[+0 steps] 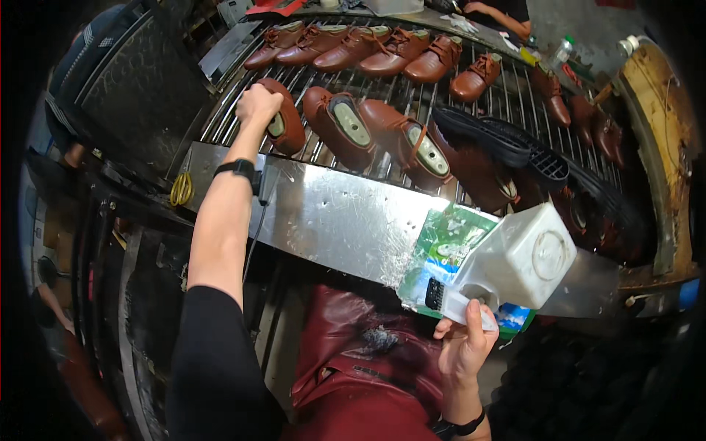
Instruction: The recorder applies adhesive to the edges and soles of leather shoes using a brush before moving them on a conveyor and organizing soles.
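Note:
At the near left of the metal roller rack, my left hand [257,104] is closed on the upper end of a brown leather shoe [291,125]. My right hand [469,344] pinches the pale handle of a brush [457,307] with black bristles, pointing left. Just beyond the brush lies a white plastic container [526,253], tipped so that its base faces up and to the right. Its round mouth is close to my right fingers, partly behind the brush. Beneath the container is a green and blue printed sheet [434,242], on the metal ledge [323,213].
More brown shoes [346,132] stand in rows along the roller rack [294,82]. Black soles [500,143] rest over several shoes at the right. A wooden board [651,110] rises at the far right. Another person's arm [507,22] is at the back.

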`<state>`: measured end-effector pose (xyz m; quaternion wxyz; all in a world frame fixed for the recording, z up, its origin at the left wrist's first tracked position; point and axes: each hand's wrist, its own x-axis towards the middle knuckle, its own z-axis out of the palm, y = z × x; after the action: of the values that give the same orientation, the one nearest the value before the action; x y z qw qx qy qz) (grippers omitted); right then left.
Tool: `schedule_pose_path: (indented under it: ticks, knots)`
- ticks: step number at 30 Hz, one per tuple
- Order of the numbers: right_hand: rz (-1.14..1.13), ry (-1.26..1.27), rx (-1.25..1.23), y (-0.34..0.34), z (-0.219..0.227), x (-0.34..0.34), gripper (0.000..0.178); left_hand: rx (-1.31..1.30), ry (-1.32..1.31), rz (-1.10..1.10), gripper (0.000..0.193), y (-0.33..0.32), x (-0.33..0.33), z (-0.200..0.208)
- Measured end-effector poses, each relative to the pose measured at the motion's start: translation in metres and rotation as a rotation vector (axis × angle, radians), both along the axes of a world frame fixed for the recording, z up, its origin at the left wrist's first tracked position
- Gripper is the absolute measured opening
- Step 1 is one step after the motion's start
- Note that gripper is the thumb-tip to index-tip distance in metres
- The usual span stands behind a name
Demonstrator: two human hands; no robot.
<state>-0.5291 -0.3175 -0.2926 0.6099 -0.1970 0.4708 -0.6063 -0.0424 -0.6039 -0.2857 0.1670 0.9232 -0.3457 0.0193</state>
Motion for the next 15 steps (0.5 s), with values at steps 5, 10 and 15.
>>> schedule_pose_path:
  ticks: [5, 10, 15]
  knots:
    - [-0.033, 0.03, 0.024, 0.001, 0.002, 0.002, 0.021, 0.085, -0.014, -0.002, 0.086, -0.003, 0.016, -0.025]
    - [0.01, 0.078, -0.056, 0.004, -0.007, 0.012, 0.021, -0.225, 0.022, -0.144, 0.089, 0.162, -0.056, 0.007]
    - [0.11, 0.117, -0.231, 0.008, -0.036, -0.023, 0.03, -0.618, -0.259, -0.314, 0.017, 0.4, -0.134, 0.189]
